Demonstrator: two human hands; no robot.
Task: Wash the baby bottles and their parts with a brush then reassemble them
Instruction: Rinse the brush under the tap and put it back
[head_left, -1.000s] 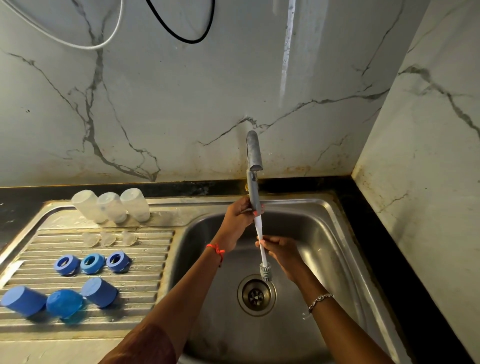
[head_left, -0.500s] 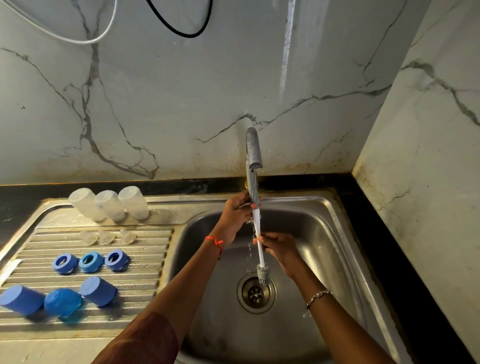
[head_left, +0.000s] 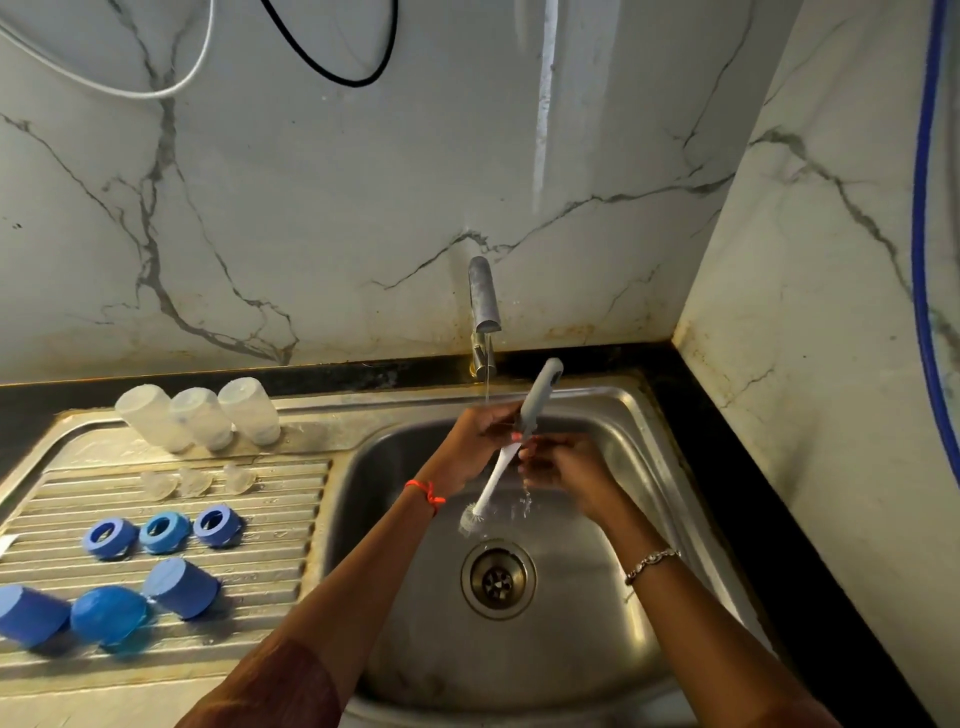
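Head view: left hand (head_left: 478, 441) grips the brush (head_left: 496, 480) under the tap (head_left: 483, 293), grip of right hand (head_left: 566, 470) unclear; wet, the brush may slip into the sink (head_left: 363, 493).

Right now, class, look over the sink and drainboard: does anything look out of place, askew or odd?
Only the three blue caps: they lie tipped at differing angles on the drainboard, while the bottles, teats and rings sit in tidy rows. Brownish staining also runs along the foot of the marble wall by the tap.
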